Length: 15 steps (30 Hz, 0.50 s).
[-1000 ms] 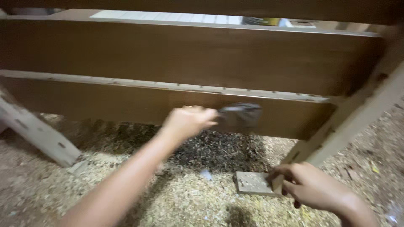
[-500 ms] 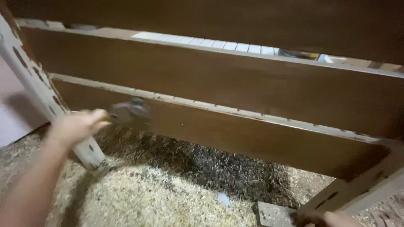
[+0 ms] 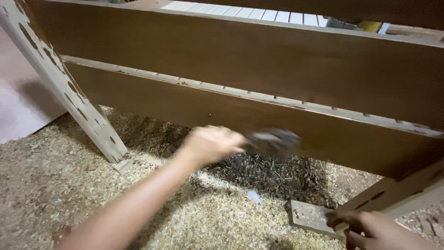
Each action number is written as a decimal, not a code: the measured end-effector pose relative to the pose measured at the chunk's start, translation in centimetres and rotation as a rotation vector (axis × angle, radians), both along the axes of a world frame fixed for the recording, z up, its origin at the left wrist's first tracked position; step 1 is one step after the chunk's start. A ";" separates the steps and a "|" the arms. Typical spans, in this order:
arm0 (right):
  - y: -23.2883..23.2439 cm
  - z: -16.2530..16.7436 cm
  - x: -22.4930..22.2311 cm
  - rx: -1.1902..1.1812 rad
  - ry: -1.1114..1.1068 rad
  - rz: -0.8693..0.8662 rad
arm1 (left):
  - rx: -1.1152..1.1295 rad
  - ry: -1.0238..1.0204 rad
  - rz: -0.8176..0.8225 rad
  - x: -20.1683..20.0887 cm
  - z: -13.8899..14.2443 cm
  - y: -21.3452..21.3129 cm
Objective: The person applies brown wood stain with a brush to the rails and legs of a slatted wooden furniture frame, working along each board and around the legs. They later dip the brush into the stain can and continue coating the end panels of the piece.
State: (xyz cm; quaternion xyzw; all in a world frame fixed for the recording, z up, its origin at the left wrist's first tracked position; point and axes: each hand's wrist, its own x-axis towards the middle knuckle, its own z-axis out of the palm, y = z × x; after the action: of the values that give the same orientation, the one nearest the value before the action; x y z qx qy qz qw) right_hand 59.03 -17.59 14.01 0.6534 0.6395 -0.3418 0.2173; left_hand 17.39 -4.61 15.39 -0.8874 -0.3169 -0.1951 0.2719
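My left hand (image 3: pixel 210 143) is closed around a dark rag (image 3: pixel 273 140), which is blurred and pressed against the lower brown wooden board (image 3: pixel 194 109). A second, wider brown board (image 3: pixel 240 58) runs above it. My right hand (image 3: pixel 377 229) rests at the bottom right, fingers on a small pale flat wooden block (image 3: pixel 310 216) lying on the sawdust beside a slanted leg (image 3: pixel 393 196). Part of that hand is cut off by the frame edge.
Sawdust and wood shavings (image 3: pixel 60 171) cover the floor, darker under the boards. A pale slanted leg with worn brown patches (image 3: pixel 69 88) stands at the left. White slats (image 3: pixel 259 13) show behind the top board. A pinkish surface (image 3: pixel 18 97) lies far left.
My left hand has swept the rag along the lower board, first to the left end and now back toward the middle. The view has shifted, and my right hand stays at the block.
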 end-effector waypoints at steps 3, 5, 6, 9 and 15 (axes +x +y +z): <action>0.5 -0.8 0.5 0.034 0.003 -0.022 | 0.072 0.083 -0.023 3.8 -1.5 1.4; 1.1 -2.4 1.6 0.031 0.041 0.004 | 0.029 0.107 -0.018 3.1 -1.8 3.0; 1.4 -3.2 2.3 0.028 0.058 0.016 | -0.010 0.090 -0.025 1.4 -1.8 3.8; 1.6 -5.7 4.8 0.113 0.162 0.120 | 0.173 0.062 0.072 -5.0 -2.0 4.7; 3.8 -10.0 7.0 -0.002 0.102 -0.016 | -0.095 0.158 0.430 -16.8 -1.1 4.6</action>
State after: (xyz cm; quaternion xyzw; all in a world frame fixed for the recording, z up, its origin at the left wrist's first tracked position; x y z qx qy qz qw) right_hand 66.07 -13.83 4.03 0.6400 0.6443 -0.3767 0.1825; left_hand 0.57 0.02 14.24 -0.8238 -0.4852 -0.0476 0.2893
